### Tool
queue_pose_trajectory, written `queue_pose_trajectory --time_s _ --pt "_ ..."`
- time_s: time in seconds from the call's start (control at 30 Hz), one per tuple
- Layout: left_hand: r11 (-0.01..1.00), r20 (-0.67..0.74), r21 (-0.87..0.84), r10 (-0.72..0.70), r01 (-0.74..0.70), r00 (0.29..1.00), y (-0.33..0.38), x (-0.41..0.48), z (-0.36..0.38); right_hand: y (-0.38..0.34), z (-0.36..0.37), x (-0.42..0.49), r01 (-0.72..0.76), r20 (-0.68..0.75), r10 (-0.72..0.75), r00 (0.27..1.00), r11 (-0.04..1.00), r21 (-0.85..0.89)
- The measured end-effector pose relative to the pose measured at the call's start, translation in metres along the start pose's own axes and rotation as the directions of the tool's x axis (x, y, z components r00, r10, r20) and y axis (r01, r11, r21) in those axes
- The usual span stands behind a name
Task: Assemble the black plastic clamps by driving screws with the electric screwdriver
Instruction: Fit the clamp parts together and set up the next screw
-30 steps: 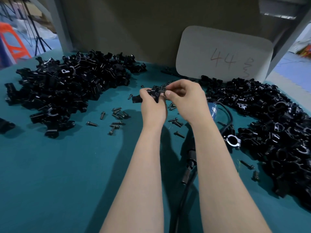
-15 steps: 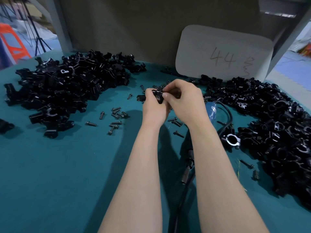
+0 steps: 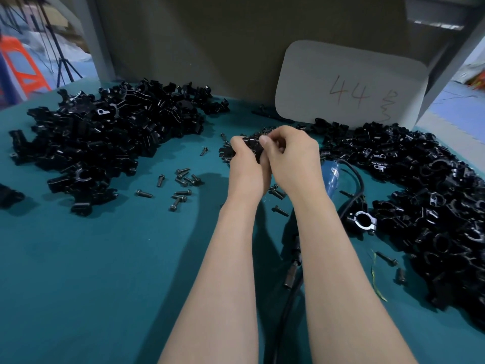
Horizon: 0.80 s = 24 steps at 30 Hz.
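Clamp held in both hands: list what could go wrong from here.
1. The clamp is pinched between left hand and right hand; a slip could drop it among the loose screws.
2. The electric screwdriver and its cable lie partly hidden beneath the right forearm; reaching for it might snag the cable.

My left hand [image 3: 245, 164] grips a black clamp [image 3: 251, 143] and my right hand [image 3: 291, 156] pinches it too, above the teal table [image 3: 105, 271]. Clamp piles [image 3: 110, 137] either side, loose screws [image 3: 181, 185] scattered between.
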State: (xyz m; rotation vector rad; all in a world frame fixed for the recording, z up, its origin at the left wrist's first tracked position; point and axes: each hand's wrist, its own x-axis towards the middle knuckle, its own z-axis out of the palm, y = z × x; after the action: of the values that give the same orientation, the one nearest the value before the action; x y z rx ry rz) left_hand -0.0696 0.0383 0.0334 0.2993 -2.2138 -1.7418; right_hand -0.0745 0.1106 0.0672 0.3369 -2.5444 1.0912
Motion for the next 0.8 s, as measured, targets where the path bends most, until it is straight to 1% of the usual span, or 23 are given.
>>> queue_pose_trajectory --time_s 0.03,0.1,0.2,0.23,0.33,0.47,0.57,0.6,0.63,0.67,0.7,0.73,0.77,0.8 --pt "1.000 -0.005 0.010 0.029 -0.029 1.000 0.000 0.000 0.001 0.000 0.000 0.000 -0.001 -0.001 0.001 1.000 1.000 -0.029" --pt "0.999 -0.013 -0.028 0.023 -0.024 1.000 0.000 0.001 0.001 -0.001 0.002 0.001 -0.004 -0.008 0.004 1.000 0.999 -0.038" --pt "0.953 -0.029 -0.286 -0.112 0.099 0.993 0.004 0.002 0.002 -0.001 0.003 -0.001 0.013 -0.015 -0.012 1.000 1.000 0.024" --pt "0.954 -0.037 -0.281 -0.121 0.106 0.992 0.004 0.002 0.001 0.000 0.003 -0.001 0.010 -0.004 -0.010 1.000 0.997 0.071" --pt "0.997 -0.006 -0.071 -0.011 0.011 1.000 0.001 0.000 0.000 0.002 -0.001 -0.001 -0.001 0.053 -0.008 0.999 0.987 0.161" --pt "0.995 0.018 -0.100 0.017 -0.015 1.000 -0.005 0.005 -0.002 0.002 -0.003 -0.002 0.036 0.038 -0.043 0.998 0.984 0.173" --pt "0.992 -0.018 -0.118 0.048 -0.050 0.999 -0.002 0.003 -0.002 0.001 0.000 -0.002 0.024 -0.011 -0.022 1.000 0.989 0.147" --pt "0.987 -0.034 -0.158 0.027 -0.032 0.999 -0.002 0.003 0.000 0.000 0.001 -0.003 0.015 -0.039 -0.010 0.999 0.991 0.131" --pt "0.966 -0.033 -0.256 -0.046 0.036 0.998 -0.001 0.003 0.001 0.000 0.003 -0.003 0.008 -0.065 -0.001 0.998 0.993 0.114" --pt "0.915 -0.011 -0.383 -0.145 0.130 0.989 0.002 0.004 0.001 -0.001 0.004 -0.003 0.003 -0.085 0.005 0.996 0.996 0.093" --pt "0.859 0.001 -0.472 -0.226 0.200 0.974 0.001 0.006 0.002 -0.002 0.005 -0.003 0.000 -0.099 0.007 0.995 0.997 0.072" --pt "0.820 0.001 -0.521 -0.274 0.234 0.962 0.001 0.006 0.003 -0.002 0.006 -0.003 0.000 -0.108 0.006 0.994 0.998 0.056" --pt "0.841 -0.014 -0.493 -0.261 0.221 0.965 0.001 0.006 0.003 -0.003 0.007 -0.003 0.000 -0.110 0.006 0.994 0.999 0.046" --pt "0.903 -0.048 -0.400 -0.193 0.158 0.980 0.001 0.005 0.002 -0.003 0.007 -0.003 -0.004 -0.108 0.008 0.994 0.999 0.042"
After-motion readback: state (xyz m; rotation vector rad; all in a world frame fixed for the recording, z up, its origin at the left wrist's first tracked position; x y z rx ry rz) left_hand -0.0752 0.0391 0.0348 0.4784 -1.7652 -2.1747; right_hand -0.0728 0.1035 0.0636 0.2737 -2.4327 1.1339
